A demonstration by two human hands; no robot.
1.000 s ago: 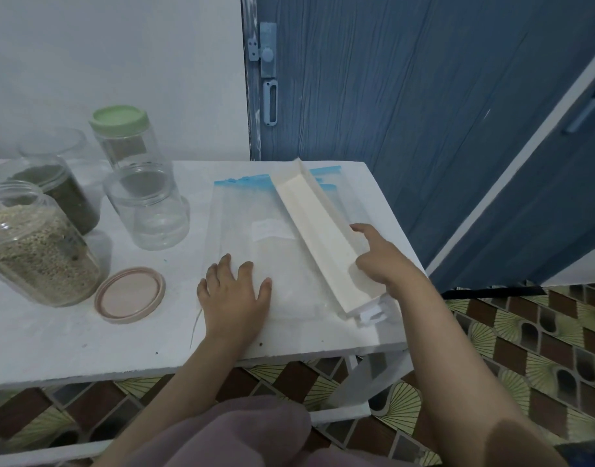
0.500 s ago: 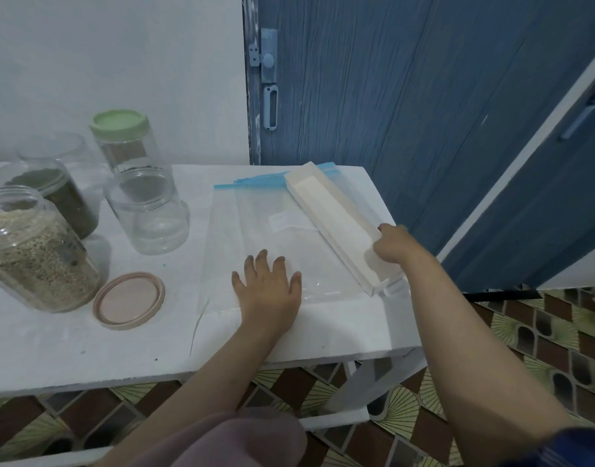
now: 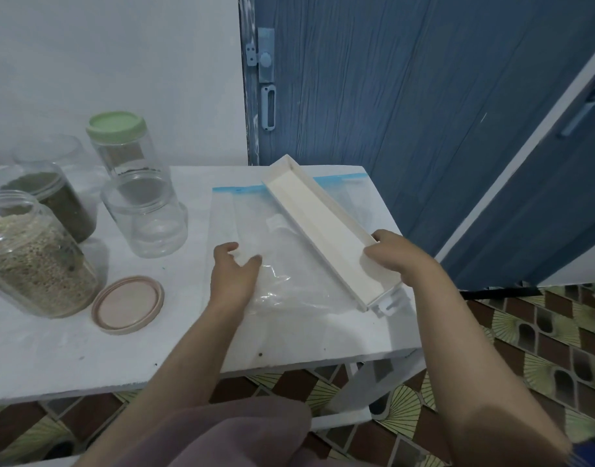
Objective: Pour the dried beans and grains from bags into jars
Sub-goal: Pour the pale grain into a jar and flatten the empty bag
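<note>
Clear empty zip bags point(image 3: 299, 264) with blue seals lie flat on the white table point(image 3: 53, 358). My left hand point(image 3: 233, 276) pinches the top bag's plastic, which wrinkles and lifts under the fingers. My right hand point(image 3: 395, 259) grips the near end of a long white tray point(image 3: 323, 227) lying slantwise over the bags. At left stand an open jar of pale grains point(image 3: 33, 257), a jar of dark green beans point(image 3: 58, 200), an empty open jar point(image 3: 148, 214) and a green-lidded jar point(image 3: 124, 143).
A pink lid point(image 3: 127, 305) lies on the table in front of the jars. Another clear jar point(image 3: 50, 153) stands at the back left. A blue door point(image 3: 407, 79) rises behind the table's right end. The tray's near end overhangs the table's right edge above patterned floor tiles point(image 3: 542, 348).
My left hand slid right across the bag, then went from lying flat to pinching the plastic. My right hand shifted to the tray's near end and took hold of it.
</note>
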